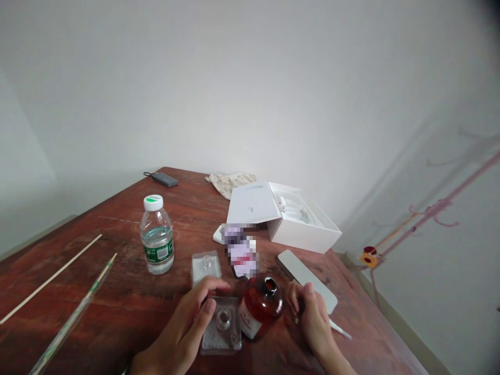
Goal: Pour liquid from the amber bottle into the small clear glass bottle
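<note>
My left hand (185, 325) is open, with thumb and index finger apart, at the left edge of a clear square plastic piece (221, 338) with a round raised socket. Right of that piece stands an amber glass bottle (262, 307), uncapped, with a pale label. My right hand (312, 317) is just right of the bottle, fingers curled in; a small tip shows beneath them, but what they hold is hidden. A thin white stick-like thing (340, 329) sticks out beyond that hand. Another clear square piece (206, 265) lies behind my left fingers.
A water bottle (157, 239) stands at left, near a bare wooden stick (52, 278) and a wrapped one (76, 315). Behind the amber bottle are a blurred-out phone (240, 255) and an open white box (302, 237). A silver slab (308, 281) lies right; a cloth (230, 183) lies behind.
</note>
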Demonstrator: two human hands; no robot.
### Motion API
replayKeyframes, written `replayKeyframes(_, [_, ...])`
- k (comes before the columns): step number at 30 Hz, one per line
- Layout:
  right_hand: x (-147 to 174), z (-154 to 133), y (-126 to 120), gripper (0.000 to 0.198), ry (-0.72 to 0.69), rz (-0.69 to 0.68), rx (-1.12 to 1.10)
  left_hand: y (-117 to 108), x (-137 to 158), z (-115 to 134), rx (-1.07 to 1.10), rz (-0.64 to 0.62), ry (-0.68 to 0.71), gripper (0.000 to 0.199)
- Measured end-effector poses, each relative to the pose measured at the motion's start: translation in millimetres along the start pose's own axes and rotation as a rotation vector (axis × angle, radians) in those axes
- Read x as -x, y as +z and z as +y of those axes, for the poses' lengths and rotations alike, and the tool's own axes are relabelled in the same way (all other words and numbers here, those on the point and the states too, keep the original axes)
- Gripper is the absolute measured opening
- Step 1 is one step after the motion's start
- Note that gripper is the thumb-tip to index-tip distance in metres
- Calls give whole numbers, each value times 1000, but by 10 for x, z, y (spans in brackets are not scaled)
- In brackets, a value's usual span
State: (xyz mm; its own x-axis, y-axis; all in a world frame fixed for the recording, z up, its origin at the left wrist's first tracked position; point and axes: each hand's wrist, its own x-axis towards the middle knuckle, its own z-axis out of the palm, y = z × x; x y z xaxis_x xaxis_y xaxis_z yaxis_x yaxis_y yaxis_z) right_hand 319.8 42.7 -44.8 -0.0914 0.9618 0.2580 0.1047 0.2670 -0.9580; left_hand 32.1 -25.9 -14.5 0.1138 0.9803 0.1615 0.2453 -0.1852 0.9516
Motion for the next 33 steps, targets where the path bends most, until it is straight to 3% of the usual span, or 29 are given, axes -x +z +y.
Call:
replayKeyframes(5, [-14,13,-45,73,32,74,-62,-3,-31,27,5,-17,37,65])
replayKeyframes(11, [-12,45,-100,75,-2,137,77,12,-5,31,4,-39,11,62])
replayKeyframes(18, [7,107,-146,71,88,209,218,1,-3,42,29,-81,43,57])
replayKeyframes(26, [16,116,-192,65,40,136,329,-30,-77,-138,-70,-223,158,54])
replayKeyframes(33, [-23,60,-163,66,33,167,365,-49,-111,-144,-51,-235,162,55])
